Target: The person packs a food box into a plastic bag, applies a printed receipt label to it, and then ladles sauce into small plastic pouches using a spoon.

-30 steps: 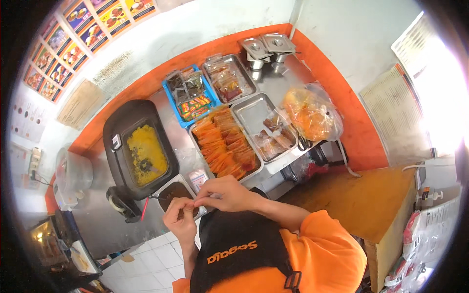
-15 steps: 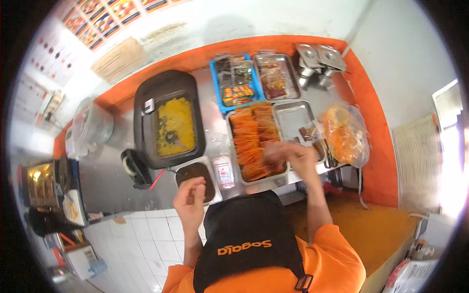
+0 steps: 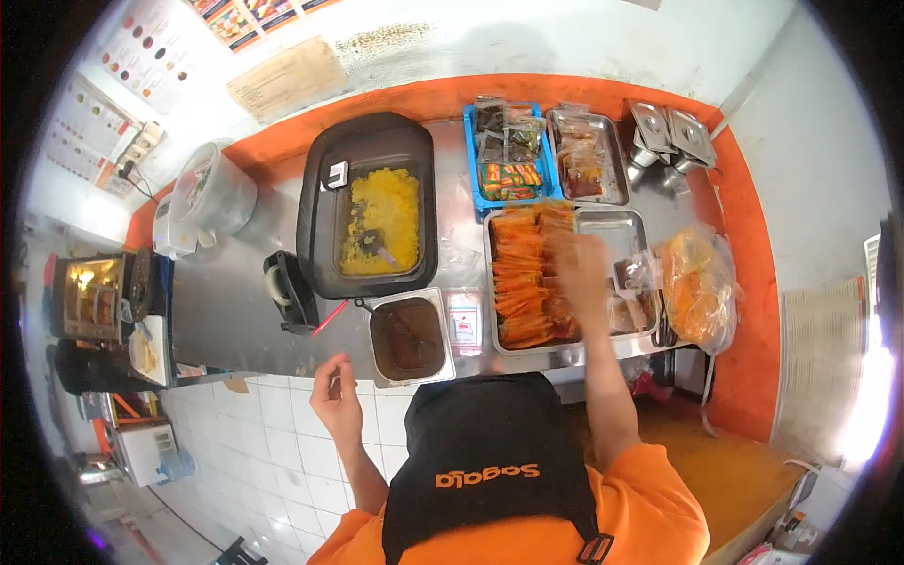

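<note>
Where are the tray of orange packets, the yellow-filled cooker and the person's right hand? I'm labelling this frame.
tray of orange packets (image 3: 520,282), head view, on the packets near the tray's left side.
yellow-filled cooker (image 3: 379,218), head view, on the yellow food inside.
right hand (image 3: 581,273), head view, blurred back of the hand over the tray.

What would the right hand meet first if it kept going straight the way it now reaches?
Probably the orange packets in the steel tray. The right hand is blurred and hangs right over them, pointing toward the wall. Height above the packets cannot be judged from this view.
</note>
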The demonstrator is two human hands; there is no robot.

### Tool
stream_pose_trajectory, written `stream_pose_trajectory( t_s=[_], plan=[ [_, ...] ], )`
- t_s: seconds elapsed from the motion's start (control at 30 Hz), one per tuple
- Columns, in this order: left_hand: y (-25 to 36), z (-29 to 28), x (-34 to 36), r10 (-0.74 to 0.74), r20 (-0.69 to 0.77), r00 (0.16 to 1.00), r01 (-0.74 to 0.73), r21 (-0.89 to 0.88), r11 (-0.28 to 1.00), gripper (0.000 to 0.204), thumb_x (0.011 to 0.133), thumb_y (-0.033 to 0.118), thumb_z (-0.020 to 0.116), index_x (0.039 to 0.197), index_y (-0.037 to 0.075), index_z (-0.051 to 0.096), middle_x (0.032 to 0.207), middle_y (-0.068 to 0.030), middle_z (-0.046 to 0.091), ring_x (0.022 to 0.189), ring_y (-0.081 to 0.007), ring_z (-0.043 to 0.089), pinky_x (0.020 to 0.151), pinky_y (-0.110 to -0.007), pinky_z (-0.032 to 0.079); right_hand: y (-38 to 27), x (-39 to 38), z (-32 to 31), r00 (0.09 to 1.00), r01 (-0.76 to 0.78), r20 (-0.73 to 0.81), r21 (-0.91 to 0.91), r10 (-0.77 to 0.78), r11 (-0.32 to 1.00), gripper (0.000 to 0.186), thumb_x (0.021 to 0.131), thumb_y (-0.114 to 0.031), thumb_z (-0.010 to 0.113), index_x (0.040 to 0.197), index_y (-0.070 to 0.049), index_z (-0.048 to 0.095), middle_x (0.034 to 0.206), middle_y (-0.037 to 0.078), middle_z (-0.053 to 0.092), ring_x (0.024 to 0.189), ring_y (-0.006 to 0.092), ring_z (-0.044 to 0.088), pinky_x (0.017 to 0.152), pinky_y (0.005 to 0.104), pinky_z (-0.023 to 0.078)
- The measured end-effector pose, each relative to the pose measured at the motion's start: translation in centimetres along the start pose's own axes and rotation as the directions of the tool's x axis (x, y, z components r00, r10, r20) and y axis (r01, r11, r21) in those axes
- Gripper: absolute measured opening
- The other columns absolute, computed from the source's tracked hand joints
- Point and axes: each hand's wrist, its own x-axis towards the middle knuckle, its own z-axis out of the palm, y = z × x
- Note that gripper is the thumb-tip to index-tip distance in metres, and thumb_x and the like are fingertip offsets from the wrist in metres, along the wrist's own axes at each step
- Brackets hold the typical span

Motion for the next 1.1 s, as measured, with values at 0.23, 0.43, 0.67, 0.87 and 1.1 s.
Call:
stream_pose_trajectory(
  t_s=[0.23, 0.43, 0.67, 0.87, 1.1],
  plan=[
    [0.3, -0.3, -0.1, 0.241, 0.087, 0.967, -0.250, 0.106, 0.962, 0.013, 0.100, 0.001, 0.068, 0.112, -0.001, 0.073, 0.109, -0.0098, 0.071, 0.097, -0.0156, 0.067, 0.080, -0.028, 0.056, -10.5, 1.2, 16.8, 0.813, 0.439, 0.563, -0.419, -0.152, 0.795, 0.027, 0.095, -0.018, 0.056, 0.103, -0.007, 0.080, 0.114, 0.017, 0.076, 0.131, 0.0370, 0.060, 0.122, 0.0644, 0.027],
    [0.0, -1.6, -0.7, 0.062, 0.069, 0.996, -0.076, 0.223, 0.972, 0.030, 0.097, 0.009, 0.073, 0.124, -0.003, 0.068, 0.122, -0.0132, 0.070, 0.109, -0.0221, 0.068, 0.097, -0.036, 0.056, -10.7, 0.8, 21.9, 0.819, 0.204, 0.574, -0.254, -0.022, 0.945, 0.027, 0.093, -0.020, 0.059, 0.087, -0.010, 0.083, 0.095, 0.016, 0.079, 0.106, 0.0372, 0.071, 0.117, 0.0654, 0.032],
    [1.4, 0.0, -1.0, 0.136, 0.313, 0.940, -0.252, 0.369, 0.895, 0.034, 0.102, 0.017, 0.072, 0.128, -0.006, 0.069, 0.115, -0.0211, 0.076, 0.104, -0.0288, 0.073, 0.089, -0.037, 0.060, -16.1, 2.5, 10.5, 0.847, -0.082, 0.531, 0.080, 0.027, 0.993, 0.021, 0.081, -0.027, 0.075, 0.083, -0.007, 0.079, 0.096, 0.016, 0.078, 0.092, 0.0323, 0.073, 0.086, 0.0540, 0.053],
    [3.5, 6.2, -0.7, 0.368, 0.364, 0.855, -0.409, 0.039, 0.912, 0.040, 0.098, 0.020, 0.079, 0.127, -0.006, 0.069, 0.117, -0.0193, 0.075, 0.107, -0.0266, 0.070, 0.092, -0.036, 0.057, -21.7, -2.7, 2.9, 0.811, -0.558, 0.585, 0.761, 0.022, 0.332, 0.040, 0.091, -0.038, 0.081, 0.084, 0.000, 0.069, 0.078, 0.009, 0.073, 0.070, 0.0148, 0.068, 0.061, 0.0353, 0.052],
    [7.8, 7.4, -1.5, 0.281, 0.328, 0.902, -0.387, 0.325, 0.863, 0.038, 0.097, 0.028, 0.079, 0.117, -0.004, 0.075, 0.114, -0.0195, 0.076, 0.105, -0.0296, 0.070, 0.091, -0.037, 0.057, -21.5, -4.1, 1.3, 0.824, -0.566, 0.523, 0.740, 0.218, 0.363, 0.035, 0.099, -0.033, 0.075, 0.088, 0.000, 0.068, 0.079, 0.005, 0.072, 0.076, 0.0122, 0.067, 0.066, 0.0313, 0.051]
  ],
)
